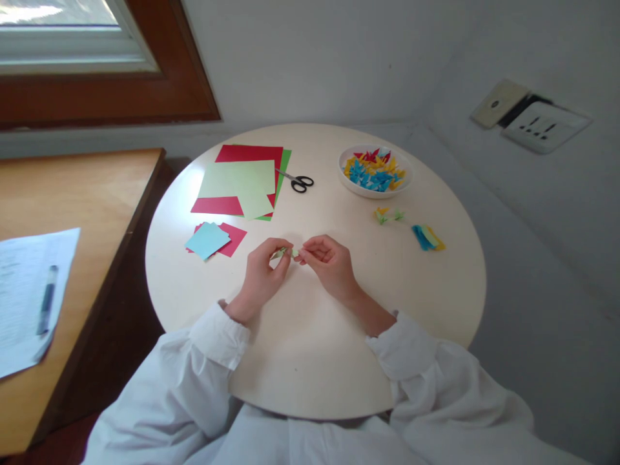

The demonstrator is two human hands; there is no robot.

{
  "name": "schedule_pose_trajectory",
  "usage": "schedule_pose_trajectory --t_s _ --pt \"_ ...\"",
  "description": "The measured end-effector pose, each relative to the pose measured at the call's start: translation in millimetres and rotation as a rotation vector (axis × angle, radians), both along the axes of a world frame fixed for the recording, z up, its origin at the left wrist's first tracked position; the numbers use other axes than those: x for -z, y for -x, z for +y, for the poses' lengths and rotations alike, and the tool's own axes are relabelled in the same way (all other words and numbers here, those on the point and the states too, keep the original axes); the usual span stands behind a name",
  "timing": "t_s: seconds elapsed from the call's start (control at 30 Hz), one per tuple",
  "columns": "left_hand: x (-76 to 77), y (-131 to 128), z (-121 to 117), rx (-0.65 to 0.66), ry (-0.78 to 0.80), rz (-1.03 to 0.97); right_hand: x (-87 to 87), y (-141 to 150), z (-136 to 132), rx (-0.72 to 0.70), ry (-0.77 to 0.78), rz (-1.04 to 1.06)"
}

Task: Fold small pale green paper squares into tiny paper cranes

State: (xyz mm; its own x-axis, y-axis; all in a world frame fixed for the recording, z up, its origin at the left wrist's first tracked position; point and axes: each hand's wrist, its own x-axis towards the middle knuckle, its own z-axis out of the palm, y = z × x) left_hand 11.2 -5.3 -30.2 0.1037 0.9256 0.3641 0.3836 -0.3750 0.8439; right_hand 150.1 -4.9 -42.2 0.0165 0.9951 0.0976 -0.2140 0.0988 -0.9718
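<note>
Over the middle of the round table, my left hand (263,272) pinches a small folded pale green paper (295,254). My right hand (335,266) is closed on the paper's other end with thumb and fingertips. Fingers cover much of the paper, so its exact shape is hard to make out. To the left lie square paper sheets (208,241), light blue over red. On the right are several small folded papers in yellow and green (389,216), beside a little stack of blue, green and yellow folded strips (428,237).
Large red and green paper sheets (237,177) lie at the back left, with black-handled scissors (301,183) at their edge. A white bowl (343,182) of colourful folded paper pieces stands at the back right. A wooden desk (111,187) with papers and a pen (47,299) is at far left.
</note>
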Motion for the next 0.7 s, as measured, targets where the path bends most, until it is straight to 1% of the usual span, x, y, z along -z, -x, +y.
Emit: schedule_pose_trajectory --t_s 0.17,0.4,0.53,0.63,0.7 --pt "1.3 0.2 0.1 0.011 -0.007 -0.01 1.2 -0.4 0.4 0.004 0.004 0.002" --pt "5.5 -0.9 1.2 0.035 0.009 0.024 5.3 0.2 1.2 -0.054 0.014 -0.002" --pt "9.5 0.5 2.4 0.082 0.031 0.011 2.5 -1.3 2.4 -0.017 0.003 -0.017" --pt "14.5 3.2 4.3 0.127 0.076 0.006 1.5 -3.7 3.6 0.03 0.012 -0.045" --pt "17.5 4.9 5.7 0.15 0.113 0.004 2.7 -5.0 4.5 0.037 0.026 -0.056"
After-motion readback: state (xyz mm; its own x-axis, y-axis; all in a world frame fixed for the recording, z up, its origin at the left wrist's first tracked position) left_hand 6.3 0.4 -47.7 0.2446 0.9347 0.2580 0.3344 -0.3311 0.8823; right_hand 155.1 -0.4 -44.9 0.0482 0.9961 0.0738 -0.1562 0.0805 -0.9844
